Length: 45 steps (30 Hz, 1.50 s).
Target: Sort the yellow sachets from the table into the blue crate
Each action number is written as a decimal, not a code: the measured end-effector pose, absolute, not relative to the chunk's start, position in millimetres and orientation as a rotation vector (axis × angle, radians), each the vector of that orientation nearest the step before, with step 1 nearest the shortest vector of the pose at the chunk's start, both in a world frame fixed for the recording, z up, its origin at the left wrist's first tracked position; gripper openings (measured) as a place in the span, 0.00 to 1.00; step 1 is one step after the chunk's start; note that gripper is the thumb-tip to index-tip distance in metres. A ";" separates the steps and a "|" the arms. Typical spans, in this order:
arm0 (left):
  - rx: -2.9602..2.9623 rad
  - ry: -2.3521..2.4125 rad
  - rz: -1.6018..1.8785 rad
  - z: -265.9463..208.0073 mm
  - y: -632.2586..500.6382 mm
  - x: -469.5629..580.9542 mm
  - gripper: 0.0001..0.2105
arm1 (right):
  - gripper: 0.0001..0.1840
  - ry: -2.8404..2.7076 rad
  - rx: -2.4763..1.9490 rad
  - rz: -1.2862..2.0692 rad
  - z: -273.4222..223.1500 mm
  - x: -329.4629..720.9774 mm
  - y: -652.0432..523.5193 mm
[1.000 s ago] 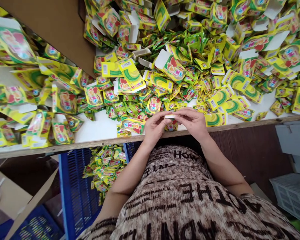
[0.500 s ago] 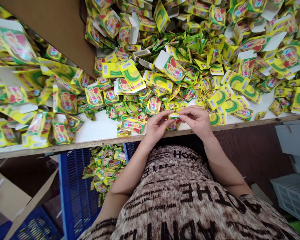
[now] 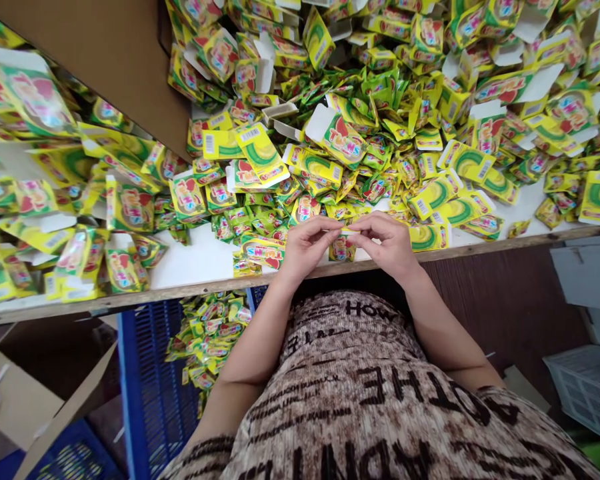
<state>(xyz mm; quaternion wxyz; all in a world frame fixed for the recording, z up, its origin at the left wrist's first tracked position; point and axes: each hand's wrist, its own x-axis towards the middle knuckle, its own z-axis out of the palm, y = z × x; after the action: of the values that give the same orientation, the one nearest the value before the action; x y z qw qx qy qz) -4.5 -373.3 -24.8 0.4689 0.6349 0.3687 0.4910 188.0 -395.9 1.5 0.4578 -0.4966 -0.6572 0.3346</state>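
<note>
A small yellow-and-green candy box (image 3: 342, 248) is between my hands at the table's front edge, its printed face toward me. My left hand (image 3: 310, 245) pinches its upper left corner with thumb and fingertips. On the opposite side, my right hand (image 3: 386, 241) pinches the top edge the same way. Part of the box's top is covered by my fingers. Left of my left hand lies another printed box (image 3: 263, 252). Close by my right hand rests a yellow box with a green swirl (image 3: 427, 237).
Many candy boxes and small green sachets (image 3: 380, 87) pile across the white table (image 3: 180, 263). A large brown carton (image 3: 105, 60) stands at the upper left. Below the table are a blue crate (image 3: 150, 380) of sachets, an open cardboard box (image 3: 25, 393) and a grey crate (image 3: 587, 387).
My fingertips have come closer together along the top of the box. Its white top edge shows less than before, and my left hand has shifted slightly left.
</note>
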 end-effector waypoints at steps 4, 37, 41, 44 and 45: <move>1.681 0.902 1.208 -29.5 -377.5 -7.3 0.09 | 0.05 -1.651 -1.196 0.809 -5.4 186.1 -400.2; 1.014 2.242 -0.469 -118.8 -596.2 -270.1 0.23 | 0.22 -2.179 -1.778 0.355 -19.2 278.1 -263.1; 1.266 2.560 0.196 -69.7 -567.4 -236.6 0.13 | 0.32 -2.191 -1.899 0.002 -23.9 269.7 -269.6; 1.789 2.298 0.852 -30.1 -510.4 -191.4 0.13 | 0.30 -2.278 -1.906 -0.077 -19.0 262.8 -279.3; 1.991 2.125 0.878 -19.1 -489.3 -175.6 0.16 | 0.29 -2.291 -1.945 -0.045 -16.3 258.5 -284.0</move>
<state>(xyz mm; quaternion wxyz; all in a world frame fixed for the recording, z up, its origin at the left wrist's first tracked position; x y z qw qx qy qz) -175.6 -489.3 -19.1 0.0498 0.6538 0.6978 0.2883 258.5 -284.0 -16.3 0.0678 -0.6457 -0.7605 -0.0150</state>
